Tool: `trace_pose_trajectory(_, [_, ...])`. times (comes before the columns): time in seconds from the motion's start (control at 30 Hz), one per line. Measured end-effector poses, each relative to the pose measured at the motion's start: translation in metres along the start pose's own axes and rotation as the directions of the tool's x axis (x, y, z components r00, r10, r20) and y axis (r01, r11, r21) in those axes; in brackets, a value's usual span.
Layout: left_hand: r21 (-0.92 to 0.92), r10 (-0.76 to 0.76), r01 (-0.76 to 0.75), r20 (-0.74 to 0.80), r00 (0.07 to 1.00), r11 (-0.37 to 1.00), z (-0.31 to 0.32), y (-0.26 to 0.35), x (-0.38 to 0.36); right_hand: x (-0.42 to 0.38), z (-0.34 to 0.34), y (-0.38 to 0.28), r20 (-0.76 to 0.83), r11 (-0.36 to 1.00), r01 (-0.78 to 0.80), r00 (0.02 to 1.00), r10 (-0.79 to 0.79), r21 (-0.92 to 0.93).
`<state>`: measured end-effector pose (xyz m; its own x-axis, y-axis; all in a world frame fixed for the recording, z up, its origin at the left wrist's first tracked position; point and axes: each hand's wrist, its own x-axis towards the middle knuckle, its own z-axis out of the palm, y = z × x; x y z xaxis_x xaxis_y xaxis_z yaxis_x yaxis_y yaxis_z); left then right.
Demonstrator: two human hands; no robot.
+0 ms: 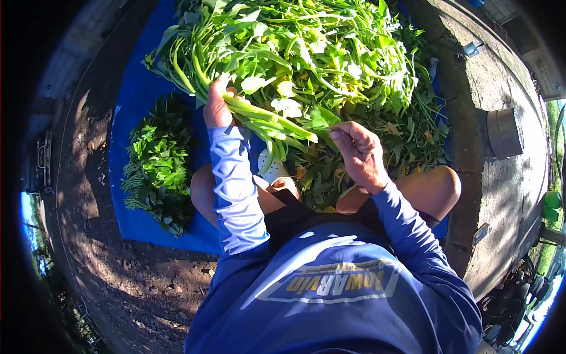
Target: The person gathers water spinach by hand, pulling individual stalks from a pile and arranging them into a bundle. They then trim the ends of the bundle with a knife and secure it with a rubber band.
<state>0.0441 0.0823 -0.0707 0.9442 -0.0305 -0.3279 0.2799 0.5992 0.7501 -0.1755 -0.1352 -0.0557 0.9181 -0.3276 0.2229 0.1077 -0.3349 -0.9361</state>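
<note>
While the left hand (pixel 219 107) is gripping the stems (pixel 268 120), apparently to steady their ends near centre frame, the right hand (pixel 361 154) is pinching a leaf (pixel 322 118).

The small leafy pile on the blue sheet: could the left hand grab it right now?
Probably not without letting go first: the left hand is gripping the stems. Otherwise the way looks free: the small leafy pile lies uncovered on the blue sheet.
</note>
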Motion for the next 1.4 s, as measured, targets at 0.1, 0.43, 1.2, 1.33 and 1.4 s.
trace_pose_trajectory(0.1, [0.117,0.06,-0.061,0.01,0.998,0.991,0.015,0.044,-0.022,-0.002,-0.044,0.074,0.1,0.735,0.162,0.987,-0.128,-0.658])
trace_pose_trajectory(0.43, [0.242,0.081,-0.076,-0.009,0.997,0.967,-0.002,0.041,-0.034,0.141,0.036,0.101,0.046,0.694,0.227,0.962,-0.27,-0.684])
trace_pose_trajectory(1.2, [0.151,0.033,-0.01,-0.155,0.987,0.989,-0.02,0.078,-0.037,0.406,0.044,0.073,0.244,0.439,0.011,0.844,0.478,-0.898])
trace_pose_trajectory(1.33, [0.133,0.02,0.001,-0.153,0.988,0.991,-0.021,0.075,-0.038,0.413,0.046,0.092,0.347,0.473,0.133,0.849,0.4,-0.871])
trace_pose_trajectory(1.4, [0.119,0.031,-0.01,-0.17,0.985,0.993,-0.021,0.072,-0.035,0.421,0.049,0.073,0.323,0.383,0.134,0.812,0.487,-0.914])
